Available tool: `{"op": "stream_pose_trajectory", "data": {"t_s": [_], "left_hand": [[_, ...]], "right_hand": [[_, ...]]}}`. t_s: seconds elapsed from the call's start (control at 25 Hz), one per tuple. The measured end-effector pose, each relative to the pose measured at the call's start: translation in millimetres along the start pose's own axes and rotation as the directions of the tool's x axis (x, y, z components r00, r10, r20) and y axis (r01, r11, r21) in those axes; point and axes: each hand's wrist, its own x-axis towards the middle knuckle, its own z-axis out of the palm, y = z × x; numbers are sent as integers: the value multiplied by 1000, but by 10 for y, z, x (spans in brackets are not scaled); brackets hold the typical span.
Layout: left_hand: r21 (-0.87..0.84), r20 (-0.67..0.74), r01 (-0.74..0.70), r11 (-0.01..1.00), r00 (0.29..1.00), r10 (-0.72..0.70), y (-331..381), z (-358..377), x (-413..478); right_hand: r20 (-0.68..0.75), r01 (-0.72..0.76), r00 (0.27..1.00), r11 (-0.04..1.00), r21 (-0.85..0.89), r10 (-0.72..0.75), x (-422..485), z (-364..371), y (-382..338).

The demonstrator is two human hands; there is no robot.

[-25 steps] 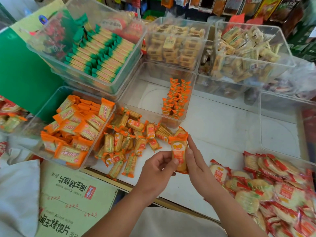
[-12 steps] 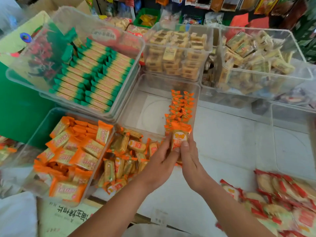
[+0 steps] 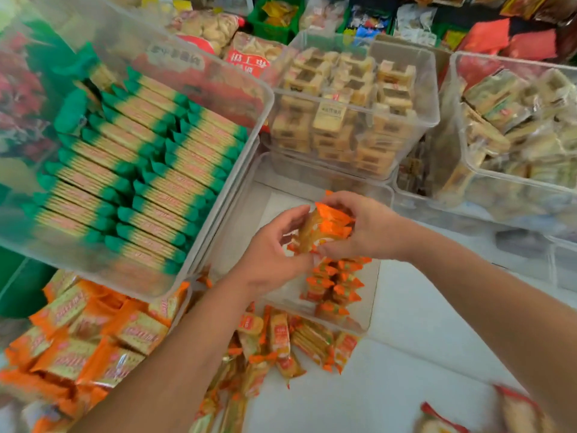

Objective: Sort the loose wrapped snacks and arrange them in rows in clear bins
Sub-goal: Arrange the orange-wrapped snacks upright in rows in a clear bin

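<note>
Snack (image 3: 324, 232) pinched between left hand (image 3: 271, 257) and right hand (image 3: 365, 229) fingers, above clear bin (image 3: 281, 189), seemingly over the row (image 3: 335, 285).

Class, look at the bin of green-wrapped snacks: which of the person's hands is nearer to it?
Left. The left hand is just right of the green-wrapped snack bin, near its wall. The right hand is farther right, beyond the orange snack both hands hold.

Red-wrapped snacks (image 3: 443, 421) — blurred, cropped at bottom edge
</note>
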Motion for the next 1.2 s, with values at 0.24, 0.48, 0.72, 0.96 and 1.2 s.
{"op": "stream_pose_trajectory", "data": {"t_s": [0.24, 0.48, 0.72, 0.96, 1.2], "left_hand": [[104, -271, 247, 963, 939, -212, -432, -133, 560], [245, -222, 373, 895, 920, -323, -853, -3, 814], [325, -111, 279, 904, 960, -256, -863, 204, 1095], [419, -65, 143, 896, 990, -127, -923, 277, 1328], [495, -4, 151, 856, 985, -172, -846, 281, 1300]], "right_hand": [[-178, 73, 975, 949, -308, -133, 917, 262, 252], [-151, -11, 978, 694, -720, -141, 1336, 484, 509], [-199, -11, 962, 697, -717, -189, 1232, 398, 550], [-463, 22, 834, 856, -516, -300, 635, 269, 839], [-615, 34, 748, 940, -340, -249, 176, 425, 898]]}}
